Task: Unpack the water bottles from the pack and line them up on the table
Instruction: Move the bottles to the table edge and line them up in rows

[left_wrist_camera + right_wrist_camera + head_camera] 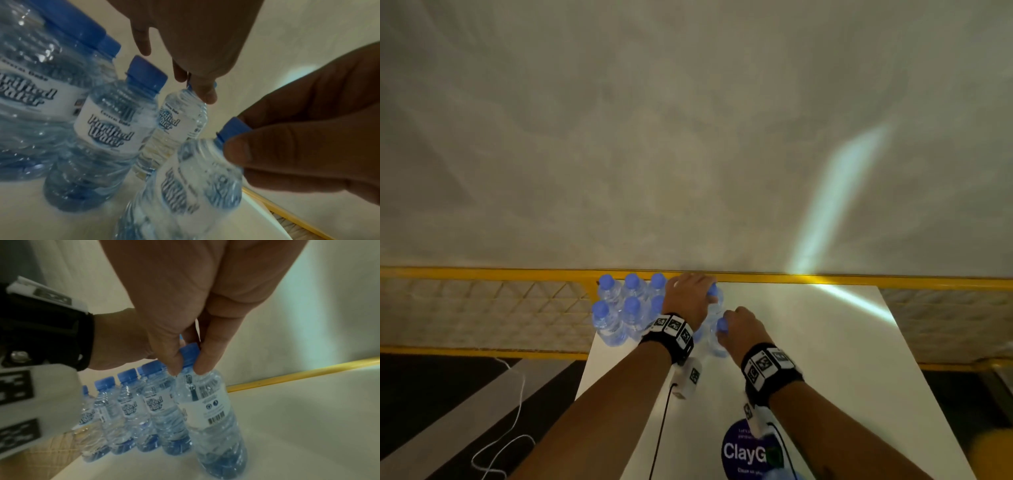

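Several clear water bottles (619, 308) with blue caps stand in two rows at the far left corner of the white table (825, 359). My left hand (710, 294) reaches over them and pinches the cap of a bottle (714, 313) just right of the group; the left wrist view shows my left hand (195, 87) on this bottle (180, 123). My right hand (726, 323) pinches the cap of a nearer bottle (717, 342). In the right wrist view my right hand (188, 366) has thumb and fingers round that cap, and the bottle (207, 404) stands beside the rows (131, 402).
A yellow rail (482, 274) with a mesh fence runs behind and left of the table, below a pale wall. A round dark-blue sticker (743, 452) lies near the table's front edge. A white cord (517, 411) trails on the dark floor at left.
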`<state>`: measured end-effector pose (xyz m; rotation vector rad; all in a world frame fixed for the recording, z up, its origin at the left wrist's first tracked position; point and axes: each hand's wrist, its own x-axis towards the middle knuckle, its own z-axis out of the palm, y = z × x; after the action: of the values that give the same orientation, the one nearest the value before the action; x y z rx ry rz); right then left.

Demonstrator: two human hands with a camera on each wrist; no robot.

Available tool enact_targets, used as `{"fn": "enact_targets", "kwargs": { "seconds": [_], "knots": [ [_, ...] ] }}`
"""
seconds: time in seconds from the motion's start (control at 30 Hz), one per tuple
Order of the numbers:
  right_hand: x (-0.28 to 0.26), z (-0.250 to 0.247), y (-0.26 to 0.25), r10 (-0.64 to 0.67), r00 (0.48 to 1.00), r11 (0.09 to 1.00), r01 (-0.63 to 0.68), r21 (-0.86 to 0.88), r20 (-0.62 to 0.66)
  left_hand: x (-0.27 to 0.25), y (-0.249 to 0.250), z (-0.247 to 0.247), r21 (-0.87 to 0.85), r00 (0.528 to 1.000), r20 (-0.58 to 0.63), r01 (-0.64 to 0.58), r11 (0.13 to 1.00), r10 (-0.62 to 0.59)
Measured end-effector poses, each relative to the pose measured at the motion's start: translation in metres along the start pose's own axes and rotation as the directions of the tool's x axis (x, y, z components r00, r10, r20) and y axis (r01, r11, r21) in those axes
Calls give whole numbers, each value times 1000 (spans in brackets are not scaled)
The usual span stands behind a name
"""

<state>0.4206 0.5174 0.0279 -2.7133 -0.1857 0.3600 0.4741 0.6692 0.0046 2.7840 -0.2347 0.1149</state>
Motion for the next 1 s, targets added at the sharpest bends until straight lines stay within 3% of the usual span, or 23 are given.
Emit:
{"fn": "enact_targets", "kwargs": {
  "seconds": [0.3, 0.6, 1.0],
  "knots": [
    [45, 4, -2, 31, 997, 994, -24, -104, 67, 17, -9, 22, -53, 998, 50, 29, 998, -26],
    [54, 16, -1, -49, 996, 983, 62, -175, 78, 21, -3, 15, 45, 990, 124, 59, 997, -64],
    [54, 8, 1, 1, 1000, 997, 1, -75, 24, 22, -14, 26, 109, 980, 200, -13, 994, -9]
  ]
}}
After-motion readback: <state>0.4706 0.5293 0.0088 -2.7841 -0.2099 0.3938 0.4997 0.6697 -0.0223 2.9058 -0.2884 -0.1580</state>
